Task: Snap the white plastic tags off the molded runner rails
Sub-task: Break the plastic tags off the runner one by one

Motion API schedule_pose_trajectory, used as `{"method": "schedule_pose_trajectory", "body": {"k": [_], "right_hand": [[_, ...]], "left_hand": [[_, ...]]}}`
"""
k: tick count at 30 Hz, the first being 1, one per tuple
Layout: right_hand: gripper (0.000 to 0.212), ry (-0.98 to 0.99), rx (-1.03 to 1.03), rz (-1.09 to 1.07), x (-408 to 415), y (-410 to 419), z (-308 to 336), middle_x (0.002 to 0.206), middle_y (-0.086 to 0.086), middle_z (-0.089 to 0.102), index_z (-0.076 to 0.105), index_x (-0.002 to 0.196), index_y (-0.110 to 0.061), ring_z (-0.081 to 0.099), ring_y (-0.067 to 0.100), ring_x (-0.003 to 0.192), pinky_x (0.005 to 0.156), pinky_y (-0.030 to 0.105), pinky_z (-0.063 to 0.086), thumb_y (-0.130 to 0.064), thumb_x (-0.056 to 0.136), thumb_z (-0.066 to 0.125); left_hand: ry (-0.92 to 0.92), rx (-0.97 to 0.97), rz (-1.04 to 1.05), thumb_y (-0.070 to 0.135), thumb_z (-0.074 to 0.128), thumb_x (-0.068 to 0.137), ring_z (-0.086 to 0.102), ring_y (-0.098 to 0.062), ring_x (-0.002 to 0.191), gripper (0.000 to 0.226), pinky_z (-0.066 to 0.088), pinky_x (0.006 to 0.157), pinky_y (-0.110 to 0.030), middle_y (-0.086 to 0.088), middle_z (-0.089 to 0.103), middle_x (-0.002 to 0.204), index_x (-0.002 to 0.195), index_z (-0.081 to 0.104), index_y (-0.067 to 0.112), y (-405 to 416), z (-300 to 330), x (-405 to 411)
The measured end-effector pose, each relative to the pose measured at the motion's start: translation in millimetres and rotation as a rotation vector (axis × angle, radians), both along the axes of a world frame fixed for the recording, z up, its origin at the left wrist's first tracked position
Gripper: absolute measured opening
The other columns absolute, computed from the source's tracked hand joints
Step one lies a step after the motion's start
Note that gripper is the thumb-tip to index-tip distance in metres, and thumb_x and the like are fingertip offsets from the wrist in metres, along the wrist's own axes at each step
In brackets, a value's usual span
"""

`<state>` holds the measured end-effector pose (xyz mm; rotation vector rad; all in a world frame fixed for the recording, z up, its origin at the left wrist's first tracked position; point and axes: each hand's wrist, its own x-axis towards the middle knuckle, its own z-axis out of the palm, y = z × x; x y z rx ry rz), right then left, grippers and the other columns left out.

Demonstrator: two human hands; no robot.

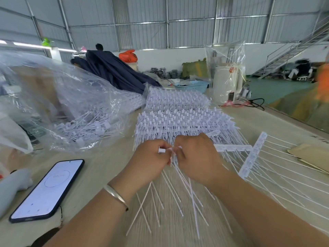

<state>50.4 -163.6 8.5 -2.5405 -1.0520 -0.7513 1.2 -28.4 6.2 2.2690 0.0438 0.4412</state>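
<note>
left hand: pinching a runner rail at centre, its stub poking toward 9 o'clock | right hand: gripping white tags just beside it, tails trailing toward 6 o'clock | handling: light, thin, springy; likely snaps cleanly if held close to the joint | spare stacked rails at 12 o'clock

Left hand and right hand together, fingers curled, pinching.
</note>
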Motion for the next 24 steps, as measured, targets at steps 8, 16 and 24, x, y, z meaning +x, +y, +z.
{"method": "schedule_pose_trajectory", "body": {"k": [8, 16, 24], "right_hand": [[0.007, 0.023, 0.038, -0.046, -3.9, 9.2, -3.9, 0.068, -0.002, 0.059, 0.057, 0.079, -0.020, 0.056, 0.022, 0.066, 0.080, 0.034, 0.035, -0.015, 0.084, 0.060], [0.020, 1.046, 0.604, 0.693, 19.4, -25.2, 5.3, 0.061, -0.002, 0.050, 0.056, 0.074, -0.008, 0.048, 0.010, 0.063, 0.070, 0.015, 0.039, -0.017, 0.092, 0.056], [0.029, 0.979, 0.558, 0.616, 18.8, -28.3, 6.2, 0.069, 0.009, 0.053, 0.063, 0.081, -0.017, 0.050, 0.009, 0.063, 0.069, 0.014, 0.039, -0.046, 0.083, 0.061]], "left_hand": [[-0.055, -0.040, 0.125, 0.010, 0.063, 0.086, 0.055, -0.004, 0.060, 0.020, 0.039, 0.053, -0.017, 0.007, 0.067, 0.078, 0.100, 0.059, 0.024, -5.3, -4.9, 0.0], [0.039, -0.644, -0.408, 0.014, 0.060, 0.087, 0.030, -0.009, 0.034, 0.013, 0.024, 0.042, -0.018, -0.005, 0.059, 0.063, 0.100, 0.057, 0.011, 12.9, 6.5, -9.2], [0.008, -0.779, -0.486, 0.014, 0.066, 0.084, 0.029, -0.008, 0.033, 0.014, 0.027, 0.041, -0.015, -0.006, 0.055, 0.064, 0.097, 0.062, 0.018, 18.2, 6.0, -7.2]]}}
